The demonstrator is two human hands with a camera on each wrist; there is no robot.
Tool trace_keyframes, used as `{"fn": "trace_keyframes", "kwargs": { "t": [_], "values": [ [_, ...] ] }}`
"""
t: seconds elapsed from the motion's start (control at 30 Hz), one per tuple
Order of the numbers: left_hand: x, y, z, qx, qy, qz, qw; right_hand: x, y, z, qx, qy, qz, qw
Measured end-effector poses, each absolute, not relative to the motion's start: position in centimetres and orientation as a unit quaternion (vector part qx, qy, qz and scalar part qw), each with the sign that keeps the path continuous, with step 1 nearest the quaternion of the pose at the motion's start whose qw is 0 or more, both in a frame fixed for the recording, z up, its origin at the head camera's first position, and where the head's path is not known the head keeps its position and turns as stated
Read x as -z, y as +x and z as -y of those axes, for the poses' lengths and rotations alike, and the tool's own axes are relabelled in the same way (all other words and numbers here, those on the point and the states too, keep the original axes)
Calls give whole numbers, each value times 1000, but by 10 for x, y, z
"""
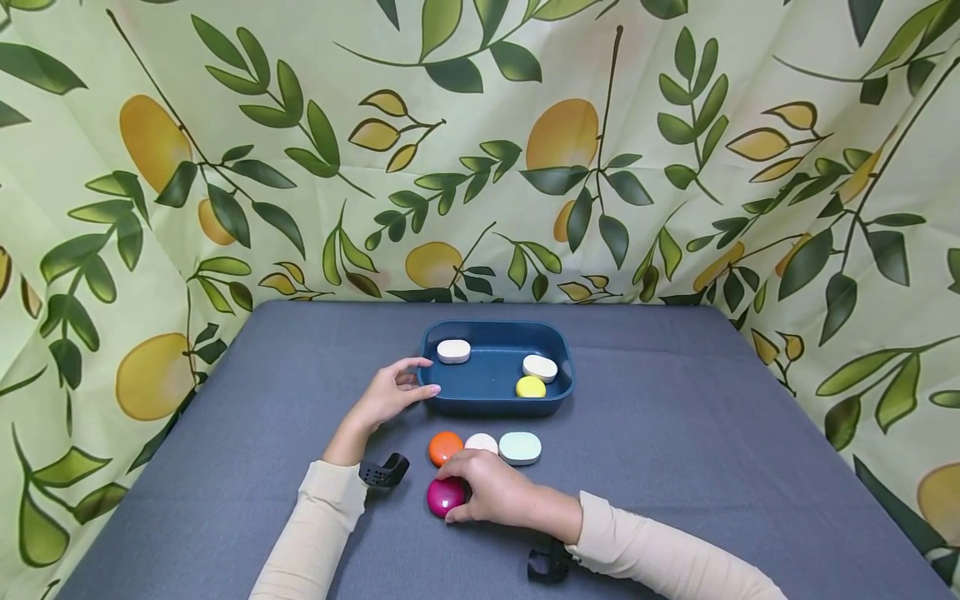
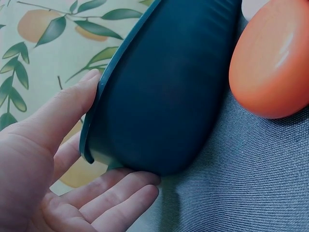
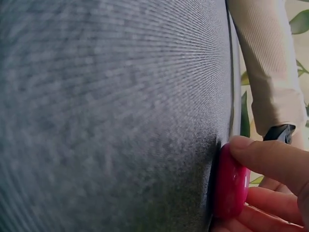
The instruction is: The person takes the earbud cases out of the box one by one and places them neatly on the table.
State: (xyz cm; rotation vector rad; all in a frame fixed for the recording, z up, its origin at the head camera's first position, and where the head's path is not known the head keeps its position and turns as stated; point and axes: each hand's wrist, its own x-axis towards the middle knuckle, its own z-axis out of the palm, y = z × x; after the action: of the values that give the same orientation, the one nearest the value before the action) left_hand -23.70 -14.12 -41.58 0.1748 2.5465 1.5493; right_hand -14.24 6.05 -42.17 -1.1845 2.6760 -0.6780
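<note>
My left hand (image 1: 392, 393) holds the left end of a dark blue rectangular tub (image 1: 495, 407), thumb on its rim and fingers against the outer wall (image 2: 159, 96). Inside the tub lie a white oval piece (image 1: 453, 352), another white oval piece (image 1: 540, 367) and a round yellow one (image 1: 530, 387). In front of it, my right hand (image 1: 498, 492) pinches a glossy magenta round piece (image 1: 446, 497) between thumb and fingers, low at the cloth (image 3: 232, 186). Just beyond sit a round orange piece (image 1: 446, 448), a pale pink round one (image 1: 482, 442) and a mint oval one (image 1: 520, 448).
A grey-blue cloth (image 1: 675, 433) covers the table. Behind and along both sides hangs a curtain (image 1: 465, 100) with a leaf and fruit print. Black straps (image 1: 384, 472) sit at both wrists, below the cream sleeves.
</note>
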Motion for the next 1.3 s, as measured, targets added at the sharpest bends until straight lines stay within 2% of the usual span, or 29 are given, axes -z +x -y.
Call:
{"fn": "trace_keyframes", "kwargs": {
  "t": [0.63,0.8,0.97,1.13,1.3],
  "values": [
    [415,-237,141,-518,63,-850,77,414,-148,-65,290,-378,-879,27],
    [415,-237,141,-519,64,-849,77,403,-154,-72,342,-361,-866,41],
    [417,-238,142,-520,64,-849,77,391,-164,-84,374,-349,-859,32],
    [416,-238,142,-519,55,-849,82,383,-182,-100,423,-300,-855,-5],
    [417,-237,142,-519,55,-849,84,381,-207,-117,435,-212,-874,-43]
  ]
}}
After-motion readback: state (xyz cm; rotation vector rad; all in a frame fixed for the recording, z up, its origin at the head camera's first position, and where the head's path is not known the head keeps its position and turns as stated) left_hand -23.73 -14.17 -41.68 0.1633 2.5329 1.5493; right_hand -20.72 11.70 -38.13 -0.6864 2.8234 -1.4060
